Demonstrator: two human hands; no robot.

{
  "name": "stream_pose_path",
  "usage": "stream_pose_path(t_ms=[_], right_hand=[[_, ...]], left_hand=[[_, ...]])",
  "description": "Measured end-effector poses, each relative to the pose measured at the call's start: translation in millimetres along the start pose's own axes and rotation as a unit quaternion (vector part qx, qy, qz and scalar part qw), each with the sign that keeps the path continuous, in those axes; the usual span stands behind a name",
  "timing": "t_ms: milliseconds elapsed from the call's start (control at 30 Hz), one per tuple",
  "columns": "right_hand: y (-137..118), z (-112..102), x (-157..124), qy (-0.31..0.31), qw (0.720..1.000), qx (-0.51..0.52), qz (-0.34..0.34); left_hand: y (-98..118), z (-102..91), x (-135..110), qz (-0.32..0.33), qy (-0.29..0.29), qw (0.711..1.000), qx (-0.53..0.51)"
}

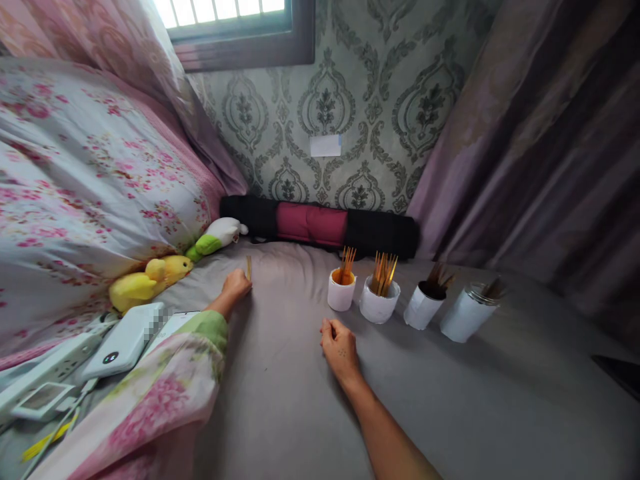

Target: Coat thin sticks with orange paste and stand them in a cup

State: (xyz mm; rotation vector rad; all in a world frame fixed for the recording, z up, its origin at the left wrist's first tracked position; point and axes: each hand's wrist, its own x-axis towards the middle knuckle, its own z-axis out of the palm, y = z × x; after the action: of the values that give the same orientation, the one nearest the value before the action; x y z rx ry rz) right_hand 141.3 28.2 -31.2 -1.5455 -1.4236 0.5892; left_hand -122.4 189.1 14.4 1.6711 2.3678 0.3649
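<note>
The left hand (236, 287) was closed around thin, straight sticks (249, 267), which poked up past its fingers. The right hand (342, 345) was well apart from them, fingers curled; whether it gripped anything could not be told. Just beyond it stood four cylindrical containers (341, 298) in pale wrapping, with bundles (384, 275) of slender sticks rising from them. Beneath spread a softly wrinkled grey sheet (290, 387). A black-and-maroon roll (313, 223) lay before patterned wallpaper (367, 100), and a plush yellow toy (135, 287) sat at left.
</note>
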Motion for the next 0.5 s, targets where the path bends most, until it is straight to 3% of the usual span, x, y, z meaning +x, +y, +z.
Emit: stream_pose_path(t_ms=[500], right_hand=[[-4.8,-1.8,-1.5,-0.009,1.0,-0.022,0.017]], left_hand=[[7.2,-2.5,-7.3,-0.027,-0.024,0.999,0.012]])
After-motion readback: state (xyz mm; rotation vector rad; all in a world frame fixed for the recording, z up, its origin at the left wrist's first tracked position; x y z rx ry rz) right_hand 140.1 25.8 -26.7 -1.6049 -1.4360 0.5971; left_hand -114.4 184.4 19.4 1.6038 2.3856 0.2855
